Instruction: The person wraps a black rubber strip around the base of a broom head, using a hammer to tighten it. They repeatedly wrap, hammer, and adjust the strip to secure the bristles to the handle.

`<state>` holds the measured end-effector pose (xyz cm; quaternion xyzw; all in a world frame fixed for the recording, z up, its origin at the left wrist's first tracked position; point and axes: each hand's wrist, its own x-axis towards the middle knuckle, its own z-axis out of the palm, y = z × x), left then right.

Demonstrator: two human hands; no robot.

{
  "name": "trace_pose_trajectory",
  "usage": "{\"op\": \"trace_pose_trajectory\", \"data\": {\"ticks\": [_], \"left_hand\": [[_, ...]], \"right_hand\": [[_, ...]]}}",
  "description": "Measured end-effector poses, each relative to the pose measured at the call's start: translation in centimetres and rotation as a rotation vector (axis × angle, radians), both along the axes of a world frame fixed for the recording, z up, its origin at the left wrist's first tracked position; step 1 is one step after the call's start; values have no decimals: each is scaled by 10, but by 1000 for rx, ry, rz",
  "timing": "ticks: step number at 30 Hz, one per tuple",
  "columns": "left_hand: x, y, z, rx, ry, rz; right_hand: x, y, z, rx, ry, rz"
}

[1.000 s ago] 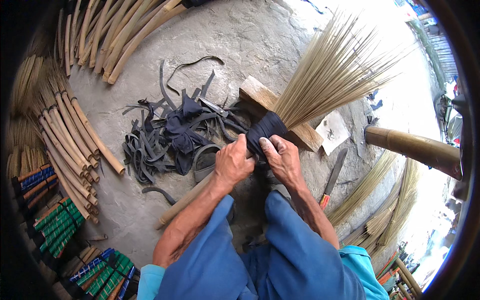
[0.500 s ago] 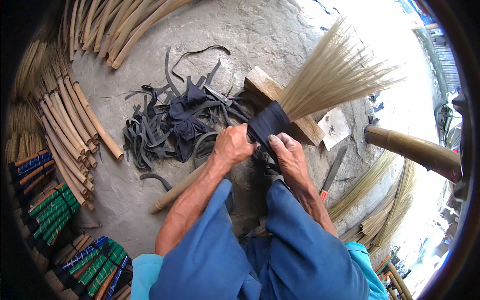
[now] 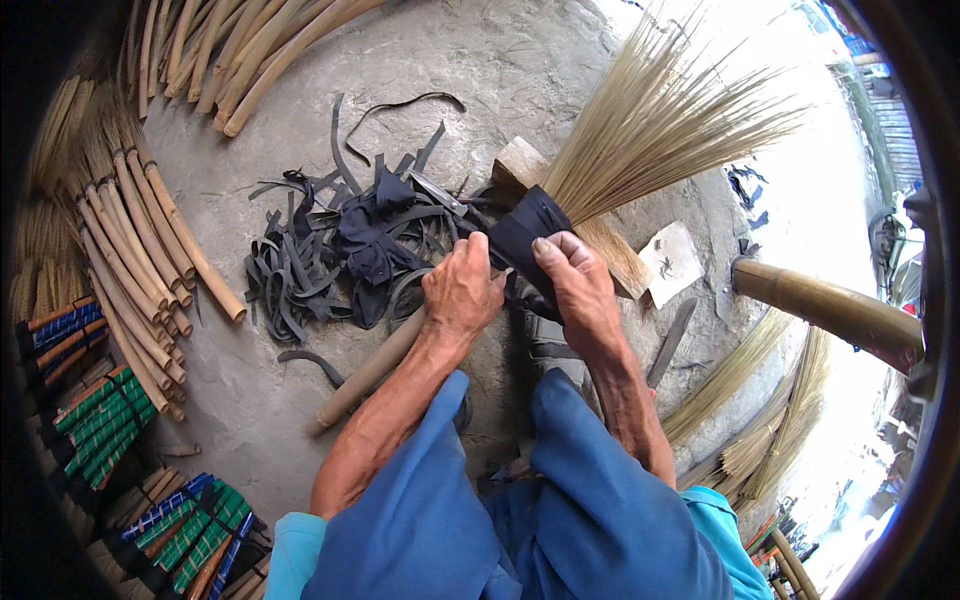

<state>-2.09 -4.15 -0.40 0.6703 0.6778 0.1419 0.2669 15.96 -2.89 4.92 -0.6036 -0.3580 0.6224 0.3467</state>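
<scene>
A grass broom with a fan of pale bristles [image 3: 670, 130] lies slanted before me, its bristles toward the far right. Dark cloth [image 3: 522, 228] is wound about its neck. My left hand [image 3: 463, 285] is closed round the broom beside the cloth, its fingertips partly hidden. Below that wrist the bamboo handle [image 3: 375, 370] runs toward the near left. My right hand [image 3: 580, 285] pinches the dark cloth, thumb on top, and a fold hangs under it. A wooden block [image 3: 615, 255] lies beneath the broom's neck.
Left of the broom lies a heap of dark strips [image 3: 300, 265] with metal blades [image 3: 437, 192] beside it. A knife [image 3: 674, 338] rests right of my right forearm. Bamboo-handled bundles [image 3: 165, 230] line the left. A thick bamboo pole [image 3: 825, 305] juts in from the right.
My left hand has turned and shifted slightly away from the cloth. My right hand has moved a little up and right. The broom has rolled, and its bristles are spread differently.
</scene>
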Motion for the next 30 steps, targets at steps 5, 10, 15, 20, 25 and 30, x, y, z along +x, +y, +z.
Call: {"op": "trace_pose_trajectory", "data": {"ticks": [5,10,15,20,25,30], "left_hand": [[-20,21,11,-517,-472,-85],[0,1,18,-223,-175,-10],[8,-3,8,-185,21,36],[3,5,1,-225,22,56],[1,7,3,-224,4,25],[1,10,8,-254,15,-3]], "right_hand": [[5,-15,-14,225,-479,157],[-3,-14,-21,371,-773,215],[-8,-14,-7,-171,130,-50],[-10,-25,9,-344,555,-208],[-12,-28,16,-398,630,-328],[-20,-30,31,-410,599,-309]]}}
